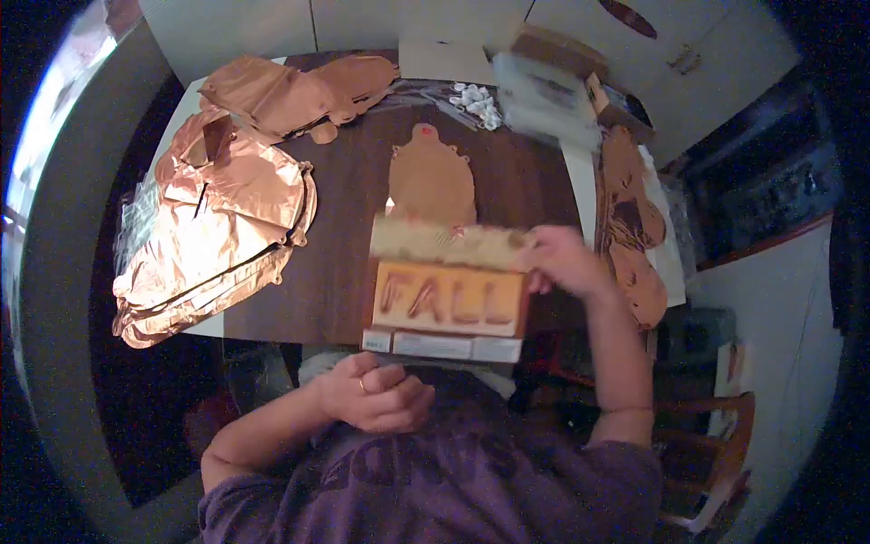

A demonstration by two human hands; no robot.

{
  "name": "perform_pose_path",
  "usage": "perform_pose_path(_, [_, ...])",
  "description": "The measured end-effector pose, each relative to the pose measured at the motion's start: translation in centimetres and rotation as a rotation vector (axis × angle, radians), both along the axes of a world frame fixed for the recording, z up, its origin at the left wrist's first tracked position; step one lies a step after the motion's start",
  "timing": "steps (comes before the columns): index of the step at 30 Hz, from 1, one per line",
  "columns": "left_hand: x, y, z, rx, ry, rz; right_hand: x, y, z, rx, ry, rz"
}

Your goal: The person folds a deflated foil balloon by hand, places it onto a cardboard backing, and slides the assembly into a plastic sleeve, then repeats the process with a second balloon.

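Note:
My right hand (560,259) pinches the upper right corner of a printed cardboard package (446,301) with "FALL" pictured in balloon-style letters on orange. The package stands near the table's front edge, its tan top part blurred and a white printed strip along its bottom. My left hand (379,395) is curled closed in front of my chest, just below the package; a ring shows on one finger, and the inside of the hand is hidden. Behind the package lies a flat copper-tan foil balloon (431,172), its lower end covered by the package.
Shiny copper foil balloons (217,227) are heaped at the left, with more foil balloons (299,91) at the back left. White small pieces (478,104) and a clear plastic bag (544,95) lie at the back. Further foil balloons (632,227) lie along the right edge. A wooden chair (725,444) stands at right.

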State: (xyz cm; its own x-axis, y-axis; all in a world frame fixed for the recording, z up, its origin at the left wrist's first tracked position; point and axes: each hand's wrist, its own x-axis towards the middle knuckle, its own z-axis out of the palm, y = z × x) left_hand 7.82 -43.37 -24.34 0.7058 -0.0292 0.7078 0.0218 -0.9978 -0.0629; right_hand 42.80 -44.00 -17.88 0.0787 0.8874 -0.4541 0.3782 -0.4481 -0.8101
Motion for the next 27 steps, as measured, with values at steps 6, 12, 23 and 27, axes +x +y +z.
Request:
perform_pose_path(6, [4.0,3.6,2.1,-0.339,0.303,0.169,-3.6,0.9,-2.3,0.075,-0.636,0.212])
perform_pose_path(12, [4.3,6.9,-1.4,-0.467,0.377,0.098,-3.1,3.6,-3.1,0.307,-0.593,-0.05])
perform_pose_path(23, [5.2,9.7,-1.1,-0.474,0.43,-0.006,-1.7,12.0,-4.3,-0.008,-0.223,0.045])
perform_pose_path(27, [5.0,9.7,-1.2,-0.403,0.417,0.026,-3.8,8.4,-4.2,0.266,-0.279,0.136])
